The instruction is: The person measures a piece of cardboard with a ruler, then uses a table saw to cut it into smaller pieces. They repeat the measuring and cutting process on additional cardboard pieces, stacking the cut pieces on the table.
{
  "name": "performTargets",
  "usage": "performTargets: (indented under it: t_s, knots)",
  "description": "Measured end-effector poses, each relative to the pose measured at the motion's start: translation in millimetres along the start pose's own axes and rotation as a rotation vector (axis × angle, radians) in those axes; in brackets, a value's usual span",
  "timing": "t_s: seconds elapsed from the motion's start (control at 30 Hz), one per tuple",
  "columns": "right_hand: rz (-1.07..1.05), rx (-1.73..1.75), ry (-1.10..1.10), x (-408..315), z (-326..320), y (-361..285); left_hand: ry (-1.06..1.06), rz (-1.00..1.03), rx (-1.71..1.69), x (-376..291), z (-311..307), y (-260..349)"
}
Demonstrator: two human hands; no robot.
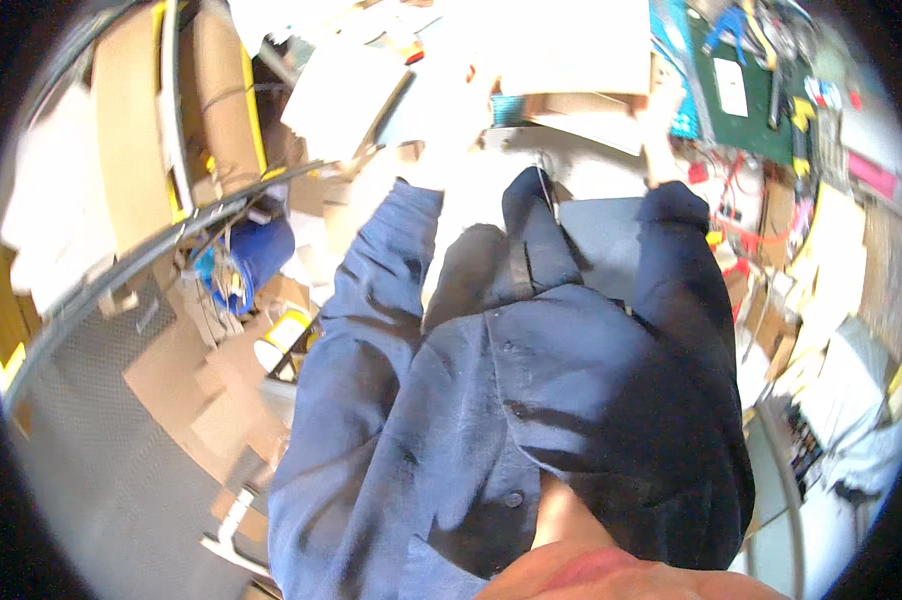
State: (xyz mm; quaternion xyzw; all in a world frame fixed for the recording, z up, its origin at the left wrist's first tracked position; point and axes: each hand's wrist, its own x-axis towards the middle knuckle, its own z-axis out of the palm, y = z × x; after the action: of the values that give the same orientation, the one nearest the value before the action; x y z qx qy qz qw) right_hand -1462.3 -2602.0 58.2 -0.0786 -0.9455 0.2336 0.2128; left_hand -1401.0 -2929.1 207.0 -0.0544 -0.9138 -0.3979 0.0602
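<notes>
Strong light washes out the bench before me. A pale box, seemingly cardboard, lies there with a brown-edged side facing me. My left hand reaches to the left of it, bleached almost white, so its fingers are hard to make out. Close to that hand is a small teal ribbed object, blurred. Along the box's right side is my right hand, close to or touching it; glare hides the fingers' grip. A thin pale cord or wire hangs at the bench's near edge.
On the right, a dark green mat bears tools, including blue-handled pliers. Red cables hang below. Cardboard sheets stand in a rack at left. A blue bin lies beneath; cardboard covers part of the floor.
</notes>
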Motion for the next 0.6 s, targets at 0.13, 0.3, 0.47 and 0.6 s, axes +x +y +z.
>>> performTargets:
  t_s: [0.13,0.3,0.47,0.6]
  knots:
    - [-0.004,0.419,0.073,-13.2,-80.4,-72.3,0.005,-0.087,0.598,-114.9,-80.0,46.8]
    - [-0.028,1.133,-0.721,-109.8,-139.4,-182.6,0.438,-0.528,-0.468,-254.9,-136.8,54.3]
    - [-0.109,0.996,-1.374,-275.3,-200.6,-334.3,0.806,-0.603,-0.595,-423.6,-154.6,44.7]
    - [-0.029,1.011,-1.767,-381.7,-223.5,-383.7,1.115,-0.735,-0.984,-550.3,-161.7,55.9]
